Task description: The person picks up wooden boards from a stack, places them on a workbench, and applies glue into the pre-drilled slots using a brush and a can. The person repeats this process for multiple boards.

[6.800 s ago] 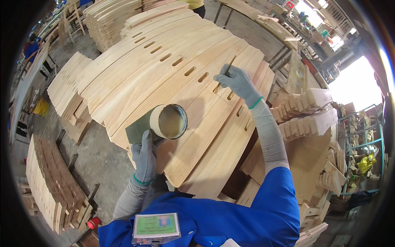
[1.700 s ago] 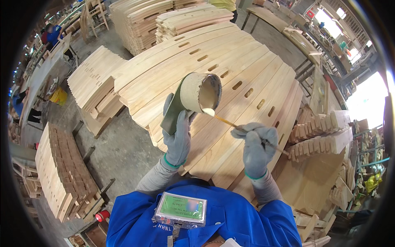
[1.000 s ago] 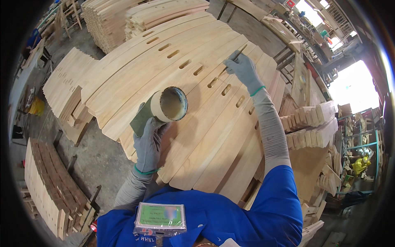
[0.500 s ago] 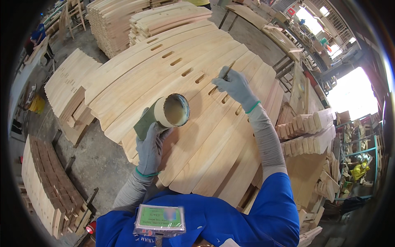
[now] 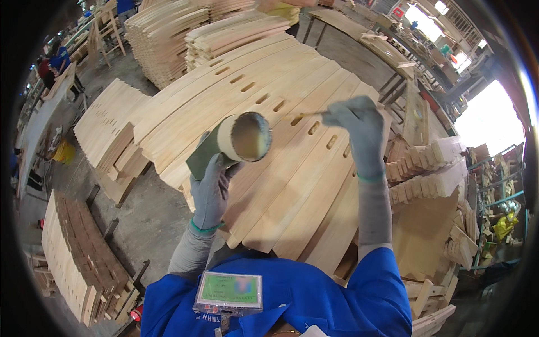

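Observation:
My gloved left hand [image 5: 211,194] is wrapped round a round cup [image 5: 225,140] of cream-coloured, glue-like liquid [image 5: 247,141], its mouth tipped toward me. A flat dark green piece [image 5: 201,158] sits against the cup in the same grip. In my gloved right hand [image 5: 362,123] the fingers are closed on a thin stick [image 5: 314,114]. Its tip points left, over or beside one of the mortise slots [image 5: 296,120]; blur hides whether it touches. Beneath both hands lie pale curved boards [image 5: 292,185] side by side, with a row of oblong slots across them.
Stacked curved boards [image 5: 163,42] stand at the far left, with more slotted stacks at left [image 5: 106,129] and lower left [image 5: 73,258]. Board ends [image 5: 426,168] pile up on the right. A person in a yellow top [image 5: 283,10] is beyond the boards; a workbench [image 5: 342,22] stands behind.
My right hand has moved right and slightly down with the stick, which has swung from pointing up to pointing left. The cup has shifted slightly right in view.

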{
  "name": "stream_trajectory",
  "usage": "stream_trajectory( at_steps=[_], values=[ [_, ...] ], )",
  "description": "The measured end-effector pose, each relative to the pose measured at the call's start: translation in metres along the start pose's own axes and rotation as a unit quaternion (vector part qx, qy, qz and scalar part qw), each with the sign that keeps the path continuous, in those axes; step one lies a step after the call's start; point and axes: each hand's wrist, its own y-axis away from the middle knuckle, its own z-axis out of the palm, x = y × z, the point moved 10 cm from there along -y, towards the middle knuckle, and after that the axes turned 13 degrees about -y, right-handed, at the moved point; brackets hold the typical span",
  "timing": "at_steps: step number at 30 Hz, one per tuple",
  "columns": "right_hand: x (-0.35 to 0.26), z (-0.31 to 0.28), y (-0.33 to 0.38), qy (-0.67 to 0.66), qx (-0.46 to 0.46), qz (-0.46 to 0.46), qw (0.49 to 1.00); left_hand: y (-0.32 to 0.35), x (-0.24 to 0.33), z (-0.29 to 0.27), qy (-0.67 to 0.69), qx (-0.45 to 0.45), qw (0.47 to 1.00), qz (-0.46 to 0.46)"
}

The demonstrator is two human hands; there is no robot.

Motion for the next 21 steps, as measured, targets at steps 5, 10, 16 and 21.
stream_trajectory(
  at_steps=[5, 10, 16, 21],
  values=[
    [-0.027, 0.051, 0.058, -0.088, -0.090, -0.034, 0.991, 0.013, 0.014, 0.007, -0.030, 0.005, 1.000, -0.003],
    [-0.053, 0.045, 0.074, -0.066, -0.096, -0.087, 0.989, 0.020, 0.024, -0.003, 0.032, -0.041, 0.998, 0.047],
    [-0.032, 0.056, 0.089, -0.174, -0.100, -0.086, 0.976, 0.024, 0.044, 0.011, 0.079, -0.039, 0.991, 0.105],
    [-0.013, 0.062, 0.095, -0.163, -0.002, -0.049, 0.985, 0.014, 0.026, -0.010, 0.089, -0.059, 0.987, 0.123]
  ],
)
